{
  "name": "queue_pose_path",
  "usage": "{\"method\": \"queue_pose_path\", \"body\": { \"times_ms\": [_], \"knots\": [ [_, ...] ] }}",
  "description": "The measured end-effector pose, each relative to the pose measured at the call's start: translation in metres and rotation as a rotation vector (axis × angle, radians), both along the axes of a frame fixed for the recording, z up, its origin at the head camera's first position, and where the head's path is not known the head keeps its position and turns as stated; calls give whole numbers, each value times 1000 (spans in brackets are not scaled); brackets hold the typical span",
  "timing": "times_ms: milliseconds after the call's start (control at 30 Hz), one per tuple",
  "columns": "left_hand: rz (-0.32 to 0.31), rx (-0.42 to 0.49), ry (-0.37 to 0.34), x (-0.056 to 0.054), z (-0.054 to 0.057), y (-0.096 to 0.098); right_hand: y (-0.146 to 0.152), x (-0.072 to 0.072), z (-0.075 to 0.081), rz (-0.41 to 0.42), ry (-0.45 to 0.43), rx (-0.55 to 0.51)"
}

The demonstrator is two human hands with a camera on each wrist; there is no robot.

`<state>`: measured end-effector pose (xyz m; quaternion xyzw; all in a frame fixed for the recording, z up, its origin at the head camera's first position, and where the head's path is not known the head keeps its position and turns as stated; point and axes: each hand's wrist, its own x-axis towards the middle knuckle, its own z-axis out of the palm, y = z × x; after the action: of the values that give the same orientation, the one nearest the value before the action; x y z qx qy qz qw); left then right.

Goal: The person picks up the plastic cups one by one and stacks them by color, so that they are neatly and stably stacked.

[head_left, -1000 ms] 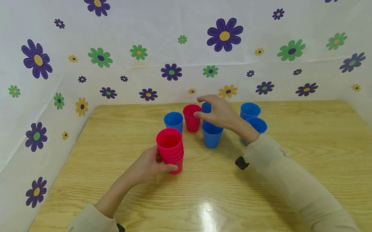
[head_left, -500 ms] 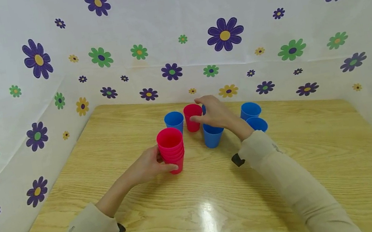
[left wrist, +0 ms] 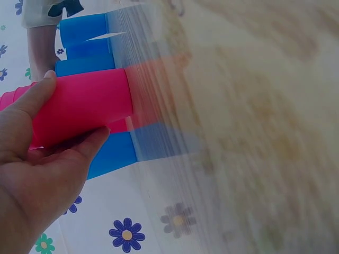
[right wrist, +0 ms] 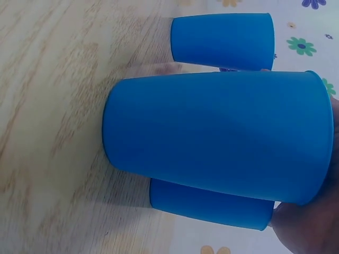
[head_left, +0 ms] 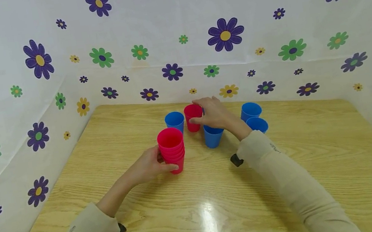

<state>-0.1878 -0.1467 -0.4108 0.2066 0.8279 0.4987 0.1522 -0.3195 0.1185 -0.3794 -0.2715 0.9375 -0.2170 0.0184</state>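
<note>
My left hand [head_left: 146,166] grips a stack of nested red cups [head_left: 172,150] upright at the table's middle, thumb across the front. In the left wrist view the same red stack [left wrist: 87,103] lies between thumb and fingers, its base at the tabletop. Farther back, my right hand [head_left: 213,112] holds a single red cup [head_left: 192,121] from its right side, thumb in front and fingers at the far rim. A blue cup [head_left: 213,137] stands just below the right hand; in the right wrist view this blue cup [right wrist: 217,135] hides most of the hand.
Another blue cup [head_left: 174,120] stands behind the red stack. Two more blue cups, a back one [head_left: 251,109] and a front one [head_left: 257,124], stand right of the right forearm. A flower-printed sheet [head_left: 176,53] walls the wooden table [head_left: 172,214] at back and sides.
My right hand has moved slightly left and its thumb and fingers have closed around the single red cup. The left hand and its stack have stayed put.
</note>
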Motion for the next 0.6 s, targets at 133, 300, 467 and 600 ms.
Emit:
{"method": "queue_pose_path", "body": {
  "times_ms": [133, 300, 467, 600],
  "knots": [
    [-4, 11, 0, -1, -2, 0, -1, 0, 0, -6, -4, -2],
    [-1, 25, -9, 1, -1, 0, -2, 2, 0, -10, 7, -18],
    [-3, 26, -8, 1, -1, 0, -1, 8, 3, -5, 43, -74],
    [-7, 22, -7, 0, -2, -1, 1, 13, 5, -21, 44, -135]
  ]
}}
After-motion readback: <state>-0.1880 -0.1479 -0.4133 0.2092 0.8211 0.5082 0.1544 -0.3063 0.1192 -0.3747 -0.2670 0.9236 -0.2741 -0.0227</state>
